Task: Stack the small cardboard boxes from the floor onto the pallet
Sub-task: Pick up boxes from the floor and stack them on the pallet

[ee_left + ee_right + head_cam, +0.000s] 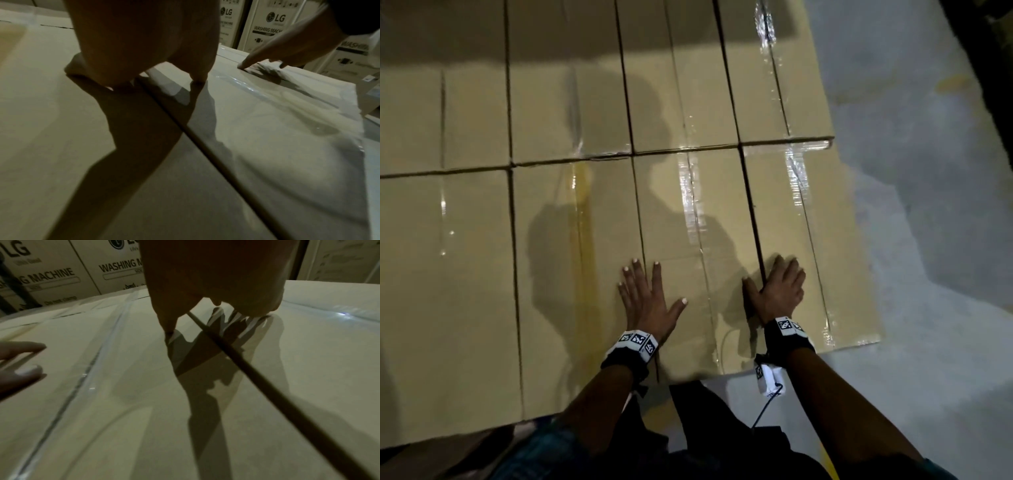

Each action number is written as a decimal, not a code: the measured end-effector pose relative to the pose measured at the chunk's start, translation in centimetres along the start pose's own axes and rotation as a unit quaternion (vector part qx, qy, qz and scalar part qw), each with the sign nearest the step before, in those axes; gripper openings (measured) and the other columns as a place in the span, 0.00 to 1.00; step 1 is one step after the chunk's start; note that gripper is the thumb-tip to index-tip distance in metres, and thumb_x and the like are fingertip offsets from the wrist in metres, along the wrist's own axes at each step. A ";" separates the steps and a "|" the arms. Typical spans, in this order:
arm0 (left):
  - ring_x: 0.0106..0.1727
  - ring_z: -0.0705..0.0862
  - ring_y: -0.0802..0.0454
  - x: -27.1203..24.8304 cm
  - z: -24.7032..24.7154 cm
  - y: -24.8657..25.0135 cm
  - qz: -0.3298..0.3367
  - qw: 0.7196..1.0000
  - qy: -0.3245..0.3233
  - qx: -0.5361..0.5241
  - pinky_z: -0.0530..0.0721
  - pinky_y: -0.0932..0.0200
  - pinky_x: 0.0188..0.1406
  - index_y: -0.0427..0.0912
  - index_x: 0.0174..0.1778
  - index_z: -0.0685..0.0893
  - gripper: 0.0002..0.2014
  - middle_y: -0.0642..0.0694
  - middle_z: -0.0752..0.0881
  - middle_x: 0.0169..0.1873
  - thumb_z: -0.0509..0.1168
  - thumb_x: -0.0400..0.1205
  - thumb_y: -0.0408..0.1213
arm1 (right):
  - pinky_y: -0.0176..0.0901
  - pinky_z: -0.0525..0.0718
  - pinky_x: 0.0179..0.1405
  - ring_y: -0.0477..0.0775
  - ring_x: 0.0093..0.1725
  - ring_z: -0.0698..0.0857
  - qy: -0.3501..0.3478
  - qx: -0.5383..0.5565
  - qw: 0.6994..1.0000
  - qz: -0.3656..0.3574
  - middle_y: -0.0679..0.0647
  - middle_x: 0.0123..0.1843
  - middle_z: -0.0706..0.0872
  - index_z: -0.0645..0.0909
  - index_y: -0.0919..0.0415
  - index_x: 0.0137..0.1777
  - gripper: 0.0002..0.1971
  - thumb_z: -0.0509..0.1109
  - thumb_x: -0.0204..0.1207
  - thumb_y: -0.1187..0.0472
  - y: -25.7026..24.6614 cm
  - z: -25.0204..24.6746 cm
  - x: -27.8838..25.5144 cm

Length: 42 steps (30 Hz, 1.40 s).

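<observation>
Several taped brown cardboard boxes lie side by side in a flat top layer. My left hand [650,296] lies flat, fingers spread, across the seam between the second box [571,274] and the third box [688,212] of the near row. My right hand [779,286] rests over the dark gap between that third box and the rightmost box [822,240], thumb on the left side, fingers on the right. In the left wrist view the left hand [144,68] touches the cardboard with its fingertips. In the right wrist view the right hand [216,305] straddles the gap. The pallet is hidden under the boxes.
Grey concrete floor [928,205] lies to the right of the stack and below its near edge. Tall printed washing-machine cartons [273,22] stand beyond the far side. My legs in dark trousers [722,428] are against the near edge.
</observation>
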<state>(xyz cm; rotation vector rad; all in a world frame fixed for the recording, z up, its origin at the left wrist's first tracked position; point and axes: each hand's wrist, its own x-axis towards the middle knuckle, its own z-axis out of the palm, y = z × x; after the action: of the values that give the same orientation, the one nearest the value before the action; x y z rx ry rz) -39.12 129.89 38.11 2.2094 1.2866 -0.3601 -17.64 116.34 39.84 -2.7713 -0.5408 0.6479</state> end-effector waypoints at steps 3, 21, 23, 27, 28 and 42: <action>0.83 0.21 0.30 1.0 0.9 0.9 -0.013 1.000 -0.015 0.011 0.25 0.29 0.79 0.44 0.88 0.31 0.55 0.31 0.21 0.82 0.51 0.78 0.75 | 0.70 0.42 0.84 0.69 0.89 0.36 -0.051 -0.011 0.998 0.029 0.59 0.91 0.34 0.40 0.52 0.91 0.58 0.57 0.67 0.23 1.0 0.3 0.7; 0.84 0.21 0.32 0.9 1.9 0.3 -0.018 0.999 -0.005 0.029 0.30 0.26 0.81 0.46 0.89 0.31 0.59 0.34 0.22 0.83 0.44 0.72 0.82 | 0.74 0.40 0.84 0.77 0.87 0.33 -0.054 0.001 0.998 0.016 0.68 0.90 0.34 0.42 0.53 0.91 0.53 0.66 0.77 0.31 -0.6 0.7 0.7; 0.84 0.22 0.33 0.9 1.9 0.3 -0.019 0.999 0.003 0.026 0.29 0.27 0.81 0.47 0.89 0.32 0.59 0.34 0.22 0.83 0.44 0.72 0.82 | 0.73 0.40 0.84 0.76 0.87 0.34 -0.042 0.014 0.999 0.011 0.68 0.90 0.35 0.45 0.54 0.92 0.50 0.67 0.79 0.34 -0.7 0.9 0.5; 0.86 0.25 0.35 1.0 1.4 0.5 -0.033 0.999 0.015 0.026 0.28 0.31 0.81 0.51 0.89 0.33 0.56 0.36 0.26 0.86 0.48 0.74 0.81 | 0.75 0.45 0.84 0.76 0.88 0.38 -0.029 0.025 0.999 -0.025 0.68 0.91 0.39 0.51 0.57 0.91 0.47 0.68 0.79 0.37 -0.9 1.6 0.1; 0.87 0.30 0.34 1.0 1.3 0.6 -0.036 0.999 0.024 0.023 0.32 0.31 0.83 0.51 0.90 0.38 0.53 0.36 0.31 0.88 0.51 0.77 0.78 | 0.76 0.45 0.84 0.75 0.88 0.38 -0.032 0.018 0.999 -0.038 0.67 0.91 0.40 0.51 0.57 0.90 0.47 0.67 0.79 0.36 -0.9 1.7 0.2; 0.90 0.44 0.39 15.1 -6.8 -2.3 -0.003 0.988 0.151 -0.016 0.41 0.39 0.88 0.45 0.90 0.56 0.42 0.38 0.48 0.90 0.51 0.84 0.67 | 0.74 0.39 0.84 0.72 0.88 0.35 -0.036 -0.070 0.980 -0.182 0.63 0.91 0.36 0.42 0.54 0.91 0.49 0.54 0.79 0.28 -7.4 0.8 11.2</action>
<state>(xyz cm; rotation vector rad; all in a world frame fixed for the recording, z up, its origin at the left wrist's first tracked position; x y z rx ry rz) -33.77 145.54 35.50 2.2969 1.4417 -0.0049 -10.88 127.70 37.24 -2.6735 -1.1163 0.6455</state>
